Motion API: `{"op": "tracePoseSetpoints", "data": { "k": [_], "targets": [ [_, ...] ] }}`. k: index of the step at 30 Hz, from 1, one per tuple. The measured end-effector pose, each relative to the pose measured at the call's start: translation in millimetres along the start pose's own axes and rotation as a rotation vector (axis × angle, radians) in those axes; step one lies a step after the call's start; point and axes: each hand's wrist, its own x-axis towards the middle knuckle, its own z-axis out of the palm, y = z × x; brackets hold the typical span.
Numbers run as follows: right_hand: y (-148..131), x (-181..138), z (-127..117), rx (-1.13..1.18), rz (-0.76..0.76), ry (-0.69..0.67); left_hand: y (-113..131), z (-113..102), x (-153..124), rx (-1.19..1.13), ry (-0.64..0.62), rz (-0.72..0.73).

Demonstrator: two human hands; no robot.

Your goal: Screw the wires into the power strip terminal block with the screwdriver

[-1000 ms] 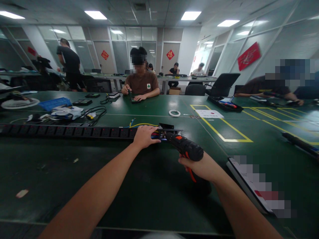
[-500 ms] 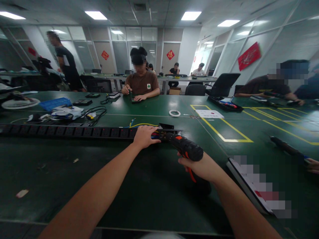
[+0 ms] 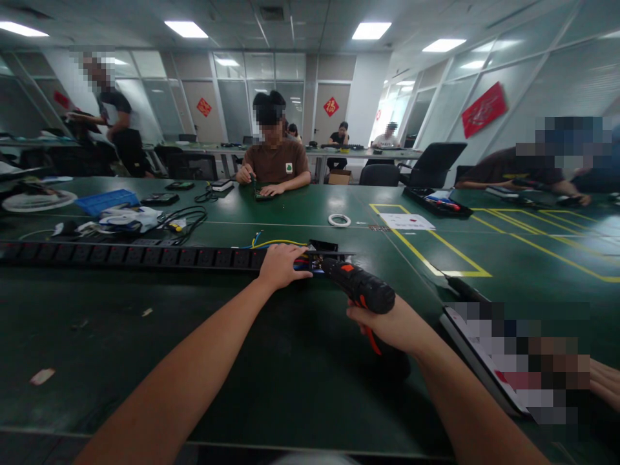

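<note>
A long black power strip (image 3: pixel 194 256) lies across the green table, its row of sockets facing up. My left hand (image 3: pixel 282 266) is closed over it near its right end, fingers across the top and thumb at the near side. Coloured wires (image 3: pixel 303 263) show inside the open end beside that hand, and a yellow wire (image 3: pixel 278 243) curves behind it. In my right hand (image 3: pixel 382 321) is a black and orange cordless drill (image 3: pixel 363 287), held by its grip. Its nose points left at the strip's open end; the exact contact of the tip is too small to tell.
At right, another person's hand (image 3: pixel 605 381) reaches in near a white-faced box (image 3: pixel 484 358) with a black tool (image 3: pixel 465 287). A white ring (image 3: pixel 340 221), a paper sheet (image 3: pixel 407 221) and a black tray (image 3: pixel 438 201) lie beyond. Cables (image 3: pixel 188 223) and a blue basket (image 3: pixel 106 202) stand left.
My hands, the drill and the strip stay nearly still. At right, the other person's hand and black tool have moved left, over the box. The standing person at far left has shifted left.
</note>
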Motion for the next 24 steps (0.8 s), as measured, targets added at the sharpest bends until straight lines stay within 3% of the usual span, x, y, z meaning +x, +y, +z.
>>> {"op": "tracePoseSetpoints", "data": {
  "k": [24],
  "targets": [
    [1.0, 0.3, -0.2, -0.004, -0.022, -0.001, 1.9, -3.9, -0.2, 0.004, -0.003, 0.006]
  ]
}}
